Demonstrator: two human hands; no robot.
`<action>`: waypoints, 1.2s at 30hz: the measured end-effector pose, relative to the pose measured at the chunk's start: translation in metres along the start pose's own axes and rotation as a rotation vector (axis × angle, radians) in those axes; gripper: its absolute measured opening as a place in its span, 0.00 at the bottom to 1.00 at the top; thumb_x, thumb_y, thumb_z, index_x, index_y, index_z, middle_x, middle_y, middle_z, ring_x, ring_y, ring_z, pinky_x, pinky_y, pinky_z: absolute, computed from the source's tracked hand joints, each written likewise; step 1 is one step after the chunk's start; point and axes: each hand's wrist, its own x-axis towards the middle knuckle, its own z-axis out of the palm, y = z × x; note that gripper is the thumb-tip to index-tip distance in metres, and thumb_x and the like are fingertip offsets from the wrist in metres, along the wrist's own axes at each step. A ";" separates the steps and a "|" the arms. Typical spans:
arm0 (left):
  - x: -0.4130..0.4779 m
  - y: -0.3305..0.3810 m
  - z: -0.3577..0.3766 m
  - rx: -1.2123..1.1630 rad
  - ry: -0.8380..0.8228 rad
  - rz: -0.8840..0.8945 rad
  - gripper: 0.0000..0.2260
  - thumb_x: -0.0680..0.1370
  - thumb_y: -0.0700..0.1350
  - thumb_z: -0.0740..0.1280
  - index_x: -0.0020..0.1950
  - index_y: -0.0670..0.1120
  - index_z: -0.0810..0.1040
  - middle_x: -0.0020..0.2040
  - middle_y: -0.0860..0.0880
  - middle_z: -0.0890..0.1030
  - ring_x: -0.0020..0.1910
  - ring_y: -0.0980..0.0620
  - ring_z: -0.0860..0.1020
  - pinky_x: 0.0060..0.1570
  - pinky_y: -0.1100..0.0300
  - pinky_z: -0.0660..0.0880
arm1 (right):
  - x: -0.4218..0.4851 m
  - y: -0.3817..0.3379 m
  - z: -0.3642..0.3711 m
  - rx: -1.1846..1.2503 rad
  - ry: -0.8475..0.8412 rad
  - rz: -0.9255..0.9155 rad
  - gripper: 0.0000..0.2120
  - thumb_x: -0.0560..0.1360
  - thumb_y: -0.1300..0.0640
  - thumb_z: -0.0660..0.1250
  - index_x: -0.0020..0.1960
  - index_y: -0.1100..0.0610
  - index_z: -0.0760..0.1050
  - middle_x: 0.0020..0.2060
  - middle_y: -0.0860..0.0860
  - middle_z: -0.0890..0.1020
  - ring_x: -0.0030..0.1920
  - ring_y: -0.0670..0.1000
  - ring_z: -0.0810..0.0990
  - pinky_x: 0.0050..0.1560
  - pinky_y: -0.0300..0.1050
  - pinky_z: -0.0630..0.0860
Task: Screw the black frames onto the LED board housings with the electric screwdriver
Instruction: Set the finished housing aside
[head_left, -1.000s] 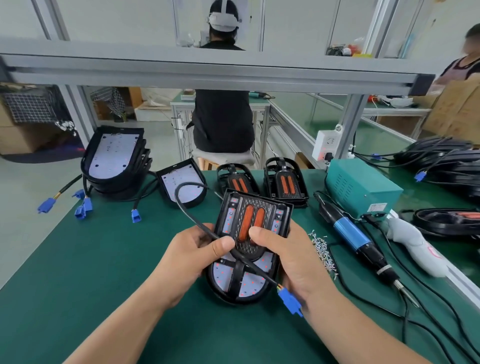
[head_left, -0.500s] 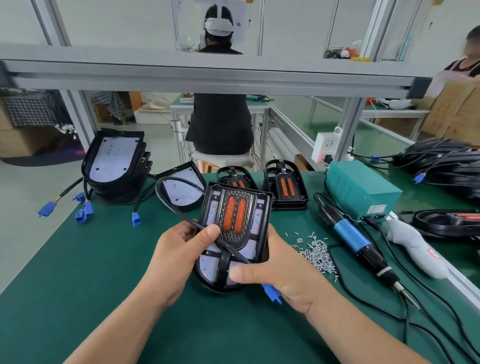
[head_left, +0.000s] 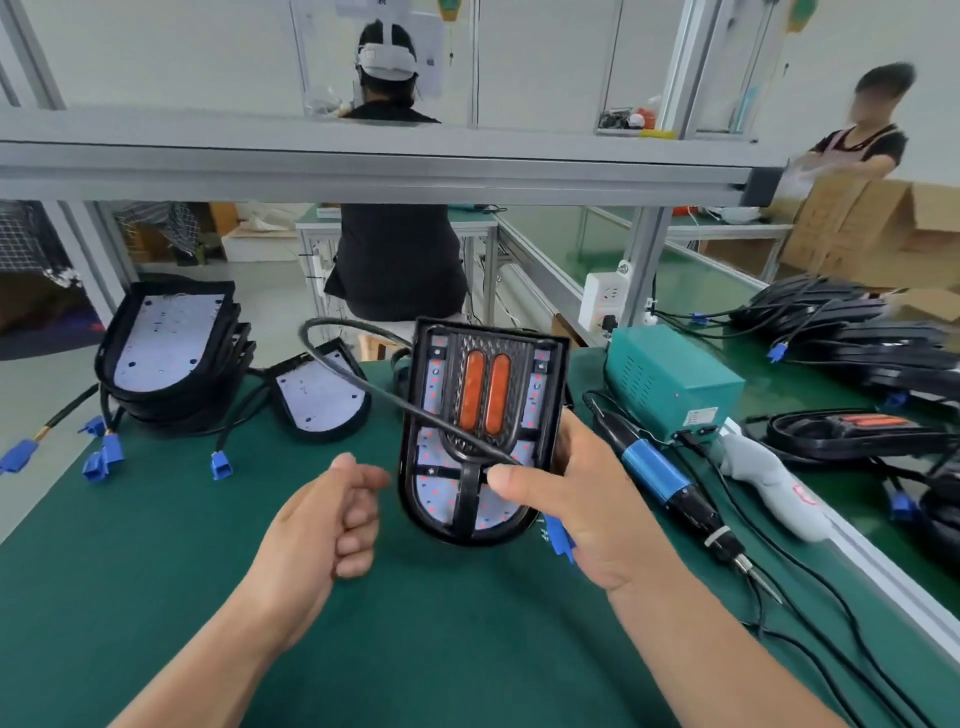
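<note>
head view: the only camera, looking down across the green counter
right hand: gripping the LED board housing by its right edge, with the thumb across the front low down and the fingers curled round the back
left hand: holding nothing, fingers loosely curled, just left of the housing and not touching it
LED board housing: held up over the middle of the counter, face to the camera, rounded end down, tipped a bit; can't tell if the bottom rim touches the mat
black frame: sitting on the front of that housing, with two orange lenses in its upper half
cable: loops up off the housing's top left, then runs diagonally down across the front and under the right thumb
blue plug: pokes out below the right palm
electric screwdriver: lying on the counter just right of the right hand, tip towards the near edge, nobody holding it
teal box: behind the screwdriver, near the far right corner
stack of housings: at the far left corner, leaning, with blue connectors trailing off the left edge
single housing: lying flat between the stack and the held one
grey tool: along the right edge, right of the screwdriver
</note>
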 end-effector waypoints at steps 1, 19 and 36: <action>0.001 -0.003 -0.002 0.059 0.002 -0.008 0.15 0.75 0.57 0.67 0.50 0.46 0.82 0.36 0.50 0.65 0.31 0.52 0.59 0.25 0.61 0.59 | 0.001 -0.005 -0.006 0.000 0.035 -0.038 0.24 0.74 0.61 0.76 0.68 0.46 0.80 0.63 0.52 0.86 0.64 0.55 0.84 0.65 0.49 0.80; 0.026 -0.029 -0.021 0.288 0.029 -0.058 0.13 0.87 0.37 0.58 0.56 0.42 0.83 0.37 0.44 0.77 0.26 0.53 0.64 0.26 0.65 0.61 | -0.040 -0.085 -0.172 -0.132 0.761 -0.299 0.16 0.79 0.67 0.72 0.58 0.47 0.84 0.53 0.47 0.87 0.48 0.56 0.84 0.51 0.50 0.79; 0.037 -0.037 -0.024 0.236 0.022 -0.051 0.15 0.86 0.37 0.59 0.50 0.44 0.85 0.34 0.45 0.76 0.23 0.53 0.63 0.27 0.66 0.62 | -0.078 -0.102 -0.309 -0.422 1.261 0.073 0.26 0.74 0.51 0.79 0.66 0.57 0.74 0.57 0.47 0.83 0.66 0.60 0.78 0.58 0.53 0.71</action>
